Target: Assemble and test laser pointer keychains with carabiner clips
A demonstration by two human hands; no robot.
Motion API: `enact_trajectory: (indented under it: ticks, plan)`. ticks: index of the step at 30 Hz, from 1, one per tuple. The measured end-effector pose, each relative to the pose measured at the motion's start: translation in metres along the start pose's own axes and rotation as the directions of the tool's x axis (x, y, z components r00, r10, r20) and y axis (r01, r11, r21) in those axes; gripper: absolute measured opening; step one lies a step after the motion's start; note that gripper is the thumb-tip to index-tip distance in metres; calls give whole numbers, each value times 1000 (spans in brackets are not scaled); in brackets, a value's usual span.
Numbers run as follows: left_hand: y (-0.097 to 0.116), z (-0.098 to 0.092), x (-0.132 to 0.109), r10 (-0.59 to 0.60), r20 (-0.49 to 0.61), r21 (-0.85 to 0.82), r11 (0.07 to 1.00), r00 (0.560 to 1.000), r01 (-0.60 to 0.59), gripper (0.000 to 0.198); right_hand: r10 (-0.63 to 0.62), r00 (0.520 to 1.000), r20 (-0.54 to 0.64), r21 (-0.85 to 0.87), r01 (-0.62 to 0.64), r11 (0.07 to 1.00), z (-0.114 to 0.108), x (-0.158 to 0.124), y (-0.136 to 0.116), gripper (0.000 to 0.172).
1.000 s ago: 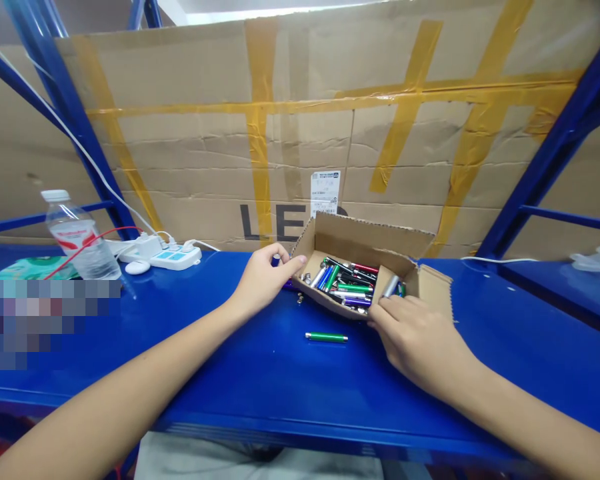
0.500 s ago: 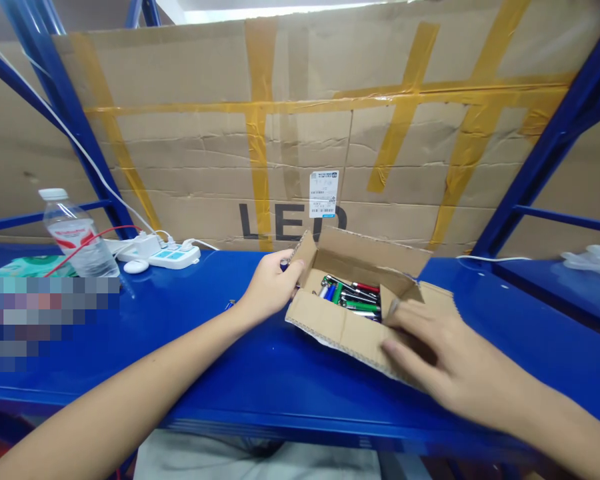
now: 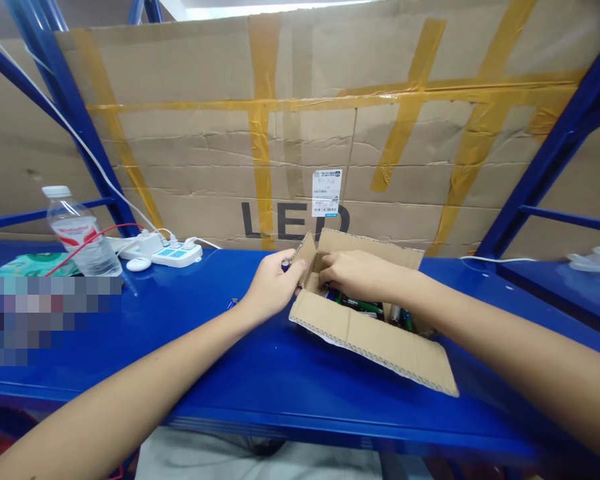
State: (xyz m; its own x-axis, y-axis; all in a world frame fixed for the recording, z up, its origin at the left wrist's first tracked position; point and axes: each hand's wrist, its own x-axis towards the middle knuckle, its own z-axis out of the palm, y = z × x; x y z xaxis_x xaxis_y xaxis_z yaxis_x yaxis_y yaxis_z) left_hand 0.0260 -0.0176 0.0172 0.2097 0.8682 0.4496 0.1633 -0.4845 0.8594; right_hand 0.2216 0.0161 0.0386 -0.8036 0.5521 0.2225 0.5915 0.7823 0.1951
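Open brown cardboard box [image 3: 375,340] on the blue bench [image 3: 230,373], its left flap [image 3: 309,252] pinched by the left hand [image 3: 275,283], best held firm while the right hand [image 3: 353,273], grip hidden, reaches in beside slim glossy cylinders [image 3: 363,306].

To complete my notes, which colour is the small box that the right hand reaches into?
The small box is light brown; the head view shows it best.

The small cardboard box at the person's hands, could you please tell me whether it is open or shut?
Open: the box has its front flap folded outward, the right hand is inside, and coloured tubes show within.
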Motion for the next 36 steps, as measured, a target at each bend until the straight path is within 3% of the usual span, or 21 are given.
enact_trajectory:
  ticks: [3, 8, 12, 15, 19, 25, 28, 32, 36]
  plan:
    - [-1, 0, 0, 1, 5, -21, 1000, 1000, -1, 18, -74, 993, 97, -149, 88, 985, 4, 3, -1, 25]
    - [0, -1, -1, 8, -9, -33, 999, 1000, -8, 17, -86, 993, 75, -265, 103, 959, 8, 3, 0, 20]
    - [5, 0, 9, 35, -28, -84, 996, 999, -38, 17, 26, 999, 19, -366, -17, 931, 2, -10, 6, 17]
    - [9, 8, 27, 42, 7, -119, 992, 999, -41, 15, 176, 984, 17, -416, -153, 896, -6, -30, 18, 15]
    - [9, 27, 55, 93, 73, -160, 984, 993, -81, 13, 441, 895, 63, -407, -381, 830, -9, -71, 38, 14]
    - [0, 58, 84, 76, 98, -177, 982, 992, -58, 15, 676, 735, 56, -195, -656, 729, 2, -137, 54, 18]
    - [-5, 78, 96, 97, 112, -153, 985, 989, -79, 19, 735, 676, 48, -167, -720, 673, 5, -164, 58, 17]
    - [-17, 102, 105, 85, 83, -114, 991, 993, -76, 30, 843, 537, 28, -212, -821, 530, 8, -189, 63, 15]
    - [-26, 103, 100, -14, 121, -198, 979, 993, 38, 34, 881, 474, 11, -173, -867, 468, 7, -201, 65, 9]
